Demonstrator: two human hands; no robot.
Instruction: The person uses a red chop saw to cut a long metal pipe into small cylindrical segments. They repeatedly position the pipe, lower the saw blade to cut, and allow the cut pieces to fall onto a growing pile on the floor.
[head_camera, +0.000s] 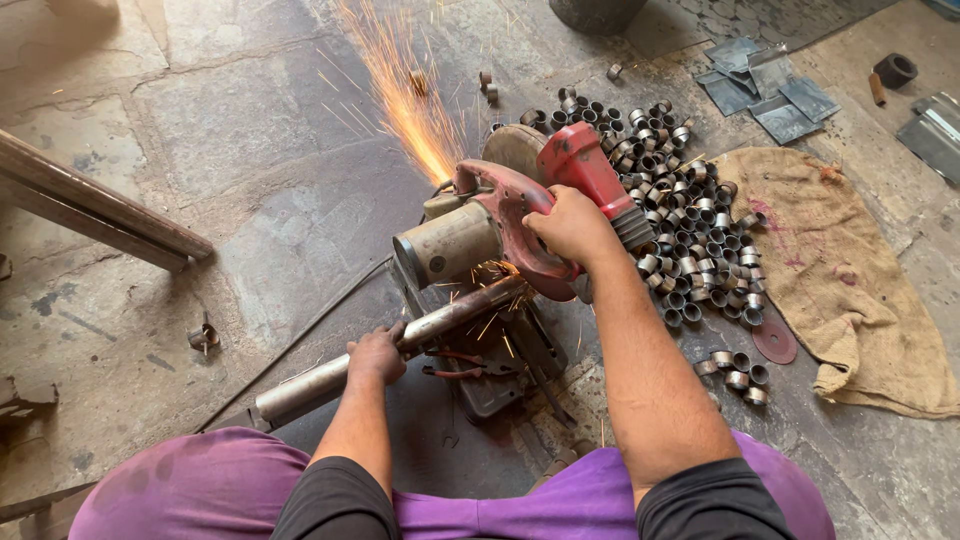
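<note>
The right hand (572, 226) has its grip closed around the handle of a red chop saw (500, 225), which sits on the stone floor (250, 130) just in front of the person's knees, its motor housing a dull cylinder pointing left and its disc (512, 148) partly hidden behind the red guard. The left hand (377, 353) has its grip closed around a long metal pipe (395, 345) that runs from lower left up to the right, passing under the saw body where small sparks show at the cut. A bright spray of sparks (405, 90) fans up and away from the blade toward the top of the view. To the right of the saw lies a wide heap of short cut rings (680, 220) (all much the same length, shiny at the ends), and a few more rings (738, 370) sit apart, near the right forearm. A worn cutting disc (774, 340) lies flat just beside the edge of a burlap sack (840, 270) spread on the floor. Some flat metal sheets (765, 85) lie further off at upper right, and a thick dark bar (95, 205) crosses the left edge
</note>
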